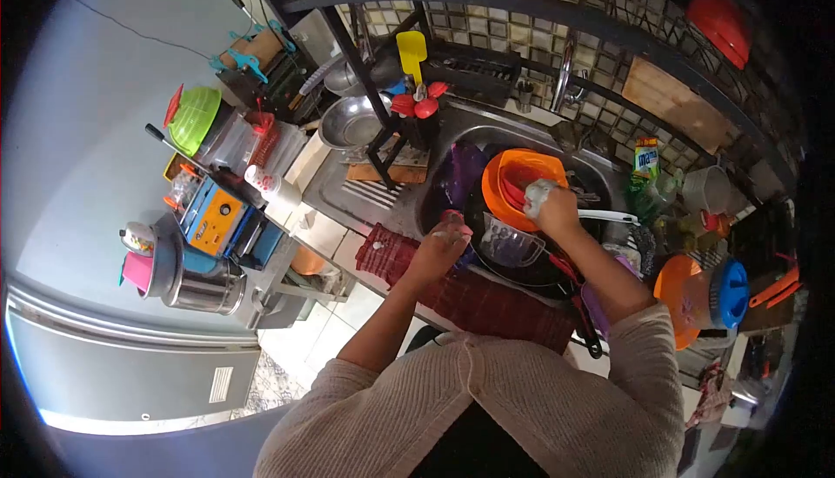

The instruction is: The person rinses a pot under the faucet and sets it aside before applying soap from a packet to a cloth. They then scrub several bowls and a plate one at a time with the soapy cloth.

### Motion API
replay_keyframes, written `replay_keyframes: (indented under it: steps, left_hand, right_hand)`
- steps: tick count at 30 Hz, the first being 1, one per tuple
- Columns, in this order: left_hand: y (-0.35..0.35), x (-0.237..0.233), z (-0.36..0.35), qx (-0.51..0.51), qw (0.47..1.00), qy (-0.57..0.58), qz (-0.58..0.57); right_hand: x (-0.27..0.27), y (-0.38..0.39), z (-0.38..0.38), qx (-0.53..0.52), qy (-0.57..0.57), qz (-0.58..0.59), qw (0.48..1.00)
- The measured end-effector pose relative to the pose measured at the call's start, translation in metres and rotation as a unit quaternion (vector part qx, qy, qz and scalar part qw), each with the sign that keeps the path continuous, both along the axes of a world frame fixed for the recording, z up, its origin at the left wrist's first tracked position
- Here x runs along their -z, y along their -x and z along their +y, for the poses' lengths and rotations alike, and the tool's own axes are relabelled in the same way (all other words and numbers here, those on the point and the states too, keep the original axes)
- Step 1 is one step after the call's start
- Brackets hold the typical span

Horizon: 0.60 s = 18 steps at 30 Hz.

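Observation:
My left hand [439,247] is closed at the sink's near left side, its fingers round a small red thing [451,216] whose kind I cannot make out. Suds cover those fingers. My right hand [554,211] is closed on a pale, foamy sponge [540,193] at the right side of an orange bowl [495,191]. Inside that bowl sits a red container [518,173]. Just below it in the sink is a clear container [510,246]. A purple item [464,173] lies left of the bowl, and a white handle [609,216] sticks out to the right.
A dark red cloth [496,300] lies along the counter's front edge. Above the sink [439,149] are a tap [565,78] and a black rack [487,1]. A steel bowl [350,123] stands left; a green bottle [642,178] and blue-lidded jug [729,294] stand right.

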<state>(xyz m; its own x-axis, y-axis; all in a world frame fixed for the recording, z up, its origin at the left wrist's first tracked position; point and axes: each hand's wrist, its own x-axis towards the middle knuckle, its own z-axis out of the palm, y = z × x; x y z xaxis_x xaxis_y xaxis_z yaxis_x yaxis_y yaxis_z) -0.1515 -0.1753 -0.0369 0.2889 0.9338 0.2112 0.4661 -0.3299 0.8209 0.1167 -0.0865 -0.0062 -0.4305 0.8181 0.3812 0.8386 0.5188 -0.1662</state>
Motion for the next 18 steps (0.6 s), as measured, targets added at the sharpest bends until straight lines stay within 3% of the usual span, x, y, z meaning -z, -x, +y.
replay_keyframes:
  steps: [3, 4, 6, 8, 9, 10, 12, 13, 15, 16, 18]
  left_hand:
    - [0.002, 0.021, 0.01, 0.03, 0.99, 0.097, -0.095]
    - [-0.003, 0.006, 0.009, 0.028, 0.99, 0.097, -0.096]
    - [-0.013, -0.026, 0.005, -0.033, 0.907, 0.35, -0.23]
    - [-0.02, -0.036, 0.006, -0.01, 0.877, 0.381, -0.293]
    - [-0.025, -0.041, 0.008, 0.013, 0.84, 0.41, -0.356]
    - [-0.031, -0.045, 0.011, 0.013, 0.841, 0.408, -0.356]
    - [-0.04, -0.053, 0.018, 0.042, 0.792, 0.435, -0.427]
    - [-0.039, -0.056, 0.024, 0.041, 0.791, 0.434, -0.429]
    - [-0.038, -0.06, 0.038, 0.022, 0.683, 0.488, -0.544]
    - [-0.035, -0.051, 0.043, 0.023, 0.682, 0.487, -0.545]
    - [-0.031, -0.037, 0.053, 0.048, 0.585, 0.525, -0.616]
  right_hand:
    - [-0.024, -0.001, 0.002, 0.044, 0.047, 0.055, 0.996]
    - [-0.03, -0.001, 0.006, 0.072, 0.07, 0.086, 0.991]
    - [-0.036, -0.012, 0.02, 0.049, 0.106, 0.125, 0.985]
    - [-0.043, -0.017, 0.029, 0.061, 0.257, 0.353, 0.898]
    - [-0.055, -0.016, 0.03, 0.087, 0.329, 0.391, 0.855]
    - [-0.054, -0.012, 0.031, 0.086, 0.327, 0.39, 0.856]
    - [-0.047, -0.003, 0.027, 0.04, 0.228, 0.407, 0.884]
    - [-0.057, 0.004, 0.011, -0.023, 0.184, 0.389, 0.903]
    - [-0.059, 0.017, -0.009, -0.165, -0.01, 0.218, 0.962]
    - [-0.056, 0.023, -0.016, -0.231, -0.101, 0.136, 0.958]
    - [-0.056, 0.03, -0.039, -0.286, -0.124, 0.056, 0.949]
